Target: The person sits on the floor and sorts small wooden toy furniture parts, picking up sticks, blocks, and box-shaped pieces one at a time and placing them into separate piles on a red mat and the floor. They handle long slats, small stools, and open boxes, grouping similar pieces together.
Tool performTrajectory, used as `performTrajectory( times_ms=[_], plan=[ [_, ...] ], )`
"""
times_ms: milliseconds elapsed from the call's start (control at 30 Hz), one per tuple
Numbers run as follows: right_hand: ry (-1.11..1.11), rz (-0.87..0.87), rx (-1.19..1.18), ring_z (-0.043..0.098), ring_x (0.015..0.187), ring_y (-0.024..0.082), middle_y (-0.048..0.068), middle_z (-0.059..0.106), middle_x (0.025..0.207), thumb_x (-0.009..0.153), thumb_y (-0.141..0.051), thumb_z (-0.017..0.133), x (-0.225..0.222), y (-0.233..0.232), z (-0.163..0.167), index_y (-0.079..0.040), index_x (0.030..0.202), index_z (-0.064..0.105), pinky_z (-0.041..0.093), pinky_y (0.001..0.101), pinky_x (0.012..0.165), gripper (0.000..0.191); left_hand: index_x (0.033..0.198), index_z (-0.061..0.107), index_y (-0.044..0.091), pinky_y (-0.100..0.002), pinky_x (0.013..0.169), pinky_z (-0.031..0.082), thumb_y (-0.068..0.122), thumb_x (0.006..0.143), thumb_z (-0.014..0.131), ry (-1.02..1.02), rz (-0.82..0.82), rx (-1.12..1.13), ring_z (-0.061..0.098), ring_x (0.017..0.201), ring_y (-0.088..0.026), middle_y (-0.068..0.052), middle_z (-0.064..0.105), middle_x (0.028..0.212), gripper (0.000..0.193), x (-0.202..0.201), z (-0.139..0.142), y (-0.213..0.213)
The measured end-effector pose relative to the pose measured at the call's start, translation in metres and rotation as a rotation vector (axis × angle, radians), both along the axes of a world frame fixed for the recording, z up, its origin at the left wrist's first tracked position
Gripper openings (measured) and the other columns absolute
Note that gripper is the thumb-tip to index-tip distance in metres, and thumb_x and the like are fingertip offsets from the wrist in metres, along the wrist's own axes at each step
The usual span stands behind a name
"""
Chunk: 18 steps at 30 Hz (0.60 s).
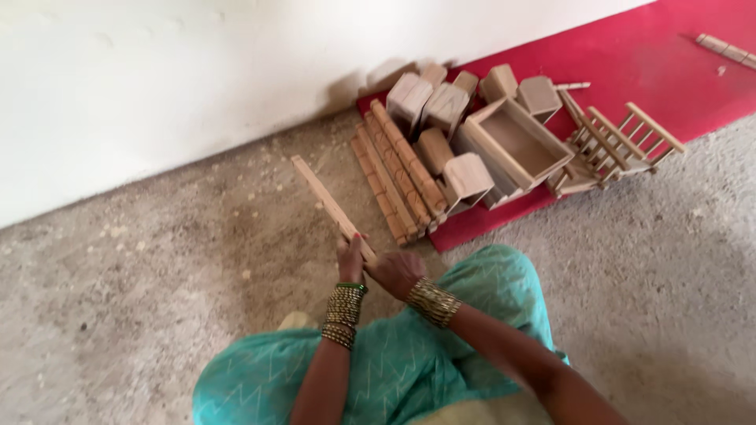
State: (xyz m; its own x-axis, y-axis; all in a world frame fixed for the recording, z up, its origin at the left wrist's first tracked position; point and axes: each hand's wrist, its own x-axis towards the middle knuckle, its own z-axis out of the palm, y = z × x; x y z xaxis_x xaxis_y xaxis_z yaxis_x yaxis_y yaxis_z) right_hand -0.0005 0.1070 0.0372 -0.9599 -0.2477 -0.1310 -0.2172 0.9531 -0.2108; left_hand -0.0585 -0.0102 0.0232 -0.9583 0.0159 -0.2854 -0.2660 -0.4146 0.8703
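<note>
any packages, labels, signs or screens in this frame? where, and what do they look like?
None in view: no package, label, sign or screen.
What is there is bare, unprinted wood:
Slat: long, pale, held at its near end by the left hand and right hand, over the concrete floor.
Open tray: rectangular, light brown, on the red mat.
Carved strips: stacked at the mat's left edge.
</note>
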Motion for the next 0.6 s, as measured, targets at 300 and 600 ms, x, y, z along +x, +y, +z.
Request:
performTrajectory(
  times_ms=[300,600],
  plan=[
    [0.041,-0.373,-0.414,0.068,0.060,0.033,0.016,0.069,0.065,0.101,-0.053,0.056,-0.008,0.099,-0.012,-0.007,0.075,0.077,0.052,0.0479,0.059,0.057,0.110,0.060,-0.004,-0.030,0.050,0.042,0.025,0.106,0.053,0.087,-0.036,0.019,0.052,0.061,-0.011,-0.003,0.055,0.077,0.030,-0.040,-0.016,0.078],
    [0.029,-0.387,-0.631,0.061,0.047,0.033,0.019,0.060,0.055,0.098,-0.045,0.058,-0.026,0.108,-0.003,-0.009,0.087,0.081,0.047,0.0477,0.051,0.044,0.158,0.023,-0.013,-0.053,0.117,0.025,0.035,0.115,0.049,0.430,0.013,-0.805,0.024,0.148,-0.048,-0.037,0.024,0.163,0.069,-0.083,-0.034,0.123]
  ],
)
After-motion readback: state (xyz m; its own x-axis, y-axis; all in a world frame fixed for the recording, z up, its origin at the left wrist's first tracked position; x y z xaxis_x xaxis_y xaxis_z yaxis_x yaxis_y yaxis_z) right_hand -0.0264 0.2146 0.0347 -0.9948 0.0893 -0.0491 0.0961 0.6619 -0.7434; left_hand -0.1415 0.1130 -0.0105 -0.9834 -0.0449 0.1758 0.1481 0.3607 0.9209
